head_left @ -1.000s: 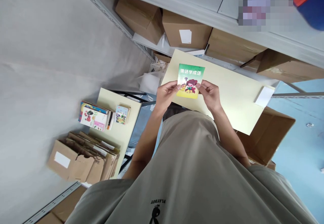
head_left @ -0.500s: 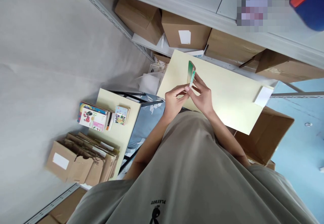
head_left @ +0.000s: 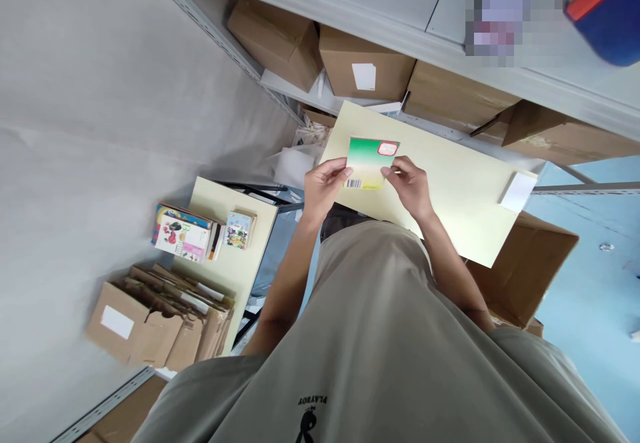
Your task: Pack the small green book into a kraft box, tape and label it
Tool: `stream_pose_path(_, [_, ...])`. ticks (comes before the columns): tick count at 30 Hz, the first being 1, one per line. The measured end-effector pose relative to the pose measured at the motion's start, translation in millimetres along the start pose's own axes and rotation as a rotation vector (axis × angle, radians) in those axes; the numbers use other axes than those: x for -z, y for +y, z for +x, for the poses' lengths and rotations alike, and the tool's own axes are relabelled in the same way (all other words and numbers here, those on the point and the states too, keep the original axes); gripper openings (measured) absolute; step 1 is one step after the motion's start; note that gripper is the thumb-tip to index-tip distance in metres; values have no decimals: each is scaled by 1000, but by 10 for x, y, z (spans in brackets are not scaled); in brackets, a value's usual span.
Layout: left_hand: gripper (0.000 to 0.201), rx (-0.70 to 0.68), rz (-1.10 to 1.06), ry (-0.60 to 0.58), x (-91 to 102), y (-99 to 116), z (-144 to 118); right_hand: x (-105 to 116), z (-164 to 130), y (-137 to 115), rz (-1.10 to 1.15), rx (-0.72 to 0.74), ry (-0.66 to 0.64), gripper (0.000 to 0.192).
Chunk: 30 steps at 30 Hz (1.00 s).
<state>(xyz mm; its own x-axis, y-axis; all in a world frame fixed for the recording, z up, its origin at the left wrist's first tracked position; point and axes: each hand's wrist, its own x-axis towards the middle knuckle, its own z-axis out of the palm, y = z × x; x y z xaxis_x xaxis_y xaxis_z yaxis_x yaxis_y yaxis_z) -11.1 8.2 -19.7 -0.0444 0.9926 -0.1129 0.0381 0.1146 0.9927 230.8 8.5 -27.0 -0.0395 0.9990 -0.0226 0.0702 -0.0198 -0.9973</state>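
Observation:
A small thin book [head_left: 369, 161] is held up above the pale yellow table [head_left: 445, 189], its cover facing me. That cover fades from green to pale yellow, with a barcode at the lower left and a red-edged white label at the upper right. My left hand [head_left: 324, 186] pinches its left edge between thumb and fingers. On the right edge, my right hand [head_left: 411, 186] grips it the same way, thumb on the near face. The fingertips behind the book are hidden.
Cardboard boxes [head_left: 367, 63] line the shelf beyond the table. A white block [head_left: 519, 191] lies at the table's right end, above an open carton [head_left: 525, 269]. On a side table to the left stand stacked books [head_left: 183, 233] and a box of folded cardboard [head_left: 165, 316].
The book was nearly edge-on with both hands close together. Now it is turned flat toward me, and the hands have moved apart to its two sides.

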Motion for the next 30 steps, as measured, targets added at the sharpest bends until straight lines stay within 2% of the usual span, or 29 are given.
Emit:
stream_pose_path(5, [40, -254, 125, -44, 58, 204, -43, 104, 1, -93, -82, 143, 45, 19])
stream_pose_path(8, [34, -290, 146, -64, 81, 260, -37, 114, -22, -149, -71, 199, 42, 18])
stream_pose_path(12, [43, -184, 98, -34, 90, 216, -34, 101, -37, -163, -81, 144, 25, 24])
stream_pose_path(16, [61, -25, 67, -39, 123, 124, -29, 95, -30, -128, -42, 50, 98, 45])
stream_pose_path(23, [65, 36, 86, -168, 176, 90, 6, 135, 26, -113, 17, -51, 2, 54])
stream_pose_path(27, [63, 93, 104, -148, 133, 33, 39, 127, 58, -25, 0, -135, -14, 65])
stream_pose_path(30, [64, 88, 165, -125, 128, -34, 63, 165, 58, 39, -117, -98, -37, 63])
